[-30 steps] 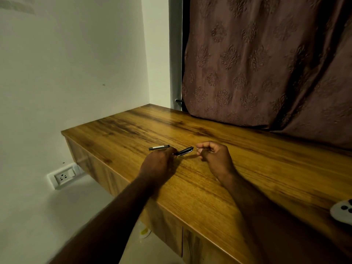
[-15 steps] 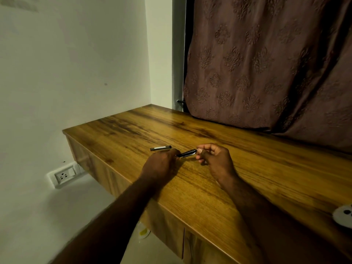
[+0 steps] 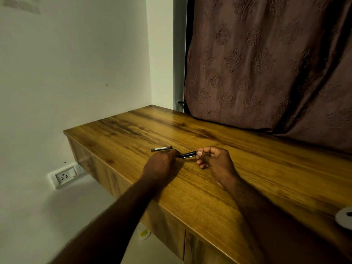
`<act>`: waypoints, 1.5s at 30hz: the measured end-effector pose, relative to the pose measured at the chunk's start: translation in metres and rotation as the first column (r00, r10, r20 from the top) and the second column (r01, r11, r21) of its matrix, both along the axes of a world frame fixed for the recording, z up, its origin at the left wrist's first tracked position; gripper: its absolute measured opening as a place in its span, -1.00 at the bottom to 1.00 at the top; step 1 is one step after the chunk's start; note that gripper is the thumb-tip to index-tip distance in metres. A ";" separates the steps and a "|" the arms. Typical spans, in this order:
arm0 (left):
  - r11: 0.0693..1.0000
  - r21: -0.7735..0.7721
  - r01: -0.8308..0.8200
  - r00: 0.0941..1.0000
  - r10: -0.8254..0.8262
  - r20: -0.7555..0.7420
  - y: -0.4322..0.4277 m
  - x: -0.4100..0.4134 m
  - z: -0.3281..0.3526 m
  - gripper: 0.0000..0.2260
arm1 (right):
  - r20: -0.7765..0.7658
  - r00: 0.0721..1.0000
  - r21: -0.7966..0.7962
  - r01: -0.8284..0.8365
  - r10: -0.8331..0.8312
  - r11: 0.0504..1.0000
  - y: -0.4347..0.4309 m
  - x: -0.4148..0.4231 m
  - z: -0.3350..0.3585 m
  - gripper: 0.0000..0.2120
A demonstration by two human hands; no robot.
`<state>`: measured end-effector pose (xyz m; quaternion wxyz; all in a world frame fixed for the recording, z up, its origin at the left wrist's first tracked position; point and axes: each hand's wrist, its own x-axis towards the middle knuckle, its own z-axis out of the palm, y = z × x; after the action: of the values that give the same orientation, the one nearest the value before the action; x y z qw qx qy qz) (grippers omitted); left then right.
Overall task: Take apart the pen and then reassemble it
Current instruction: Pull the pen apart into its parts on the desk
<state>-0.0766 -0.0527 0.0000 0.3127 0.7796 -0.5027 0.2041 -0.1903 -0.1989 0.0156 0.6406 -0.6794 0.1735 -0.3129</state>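
Two hands meet over the middle of the desk [image 3: 247,168], and you have the pen in parts between them. Your left hand [image 3: 162,164] is curled knuckles-up around the left end of a black pen piece [image 3: 187,154], which juts out to the right, slightly tilted and just above the wood. Your right hand [image 3: 215,162] has its fingers curled in, thumb tip right at that piece's right end; whether it pinches the end, I cannot tell. A second pen piece [image 3: 161,149], dark with a pale band, lies flat on the desk just beyond your left knuckles, on the far side. A white round object [image 3: 344,218] sits at the desk's right edge, well apart.
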 end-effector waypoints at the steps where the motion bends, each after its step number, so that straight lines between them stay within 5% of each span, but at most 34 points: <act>1: 1.000 -0.003 0.011 1.000 -0.011 0.005 0.001 0.000 0.000 -0.79 | 0.002 1.000 0.011 -0.006 0.006 1.000 0.000 0.000 0.000 -0.91; 13: 0.999 -0.032 0.021 0.999 -0.020 0.031 0.000 0.000 -0.001 -0.77 | 0.045 0.998 0.068 -0.038 0.035 0.997 -0.001 -0.002 0.001 -0.87; 35: 1.000 0.001 0.028 0.999 -0.029 0.042 0.001 0.001 0.000 -0.75 | -0.026 1.000 -0.123 0.001 -0.005 0.992 -0.003 0.003 -0.005 -0.86; 41: 1.000 -0.001 -0.008 0.999 0.008 0.049 0.000 0.001 0.001 -0.79 | 0.003 0.883 -0.282 0.452 -0.470 0.846 -0.033 -0.005 -0.006 -0.74; 45: 1.000 0.019 -0.017 0.999 0.017 0.044 -0.001 0.000 0.002 -0.81 | -0.148 0.893 -0.416 0.333 -0.425 0.846 -0.041 0.000 -0.014 -0.92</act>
<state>-0.0768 -0.0535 0.0024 0.2922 0.7822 -0.5048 0.2190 -0.1902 -0.2402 0.0016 0.3964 -0.7744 0.3155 -0.3789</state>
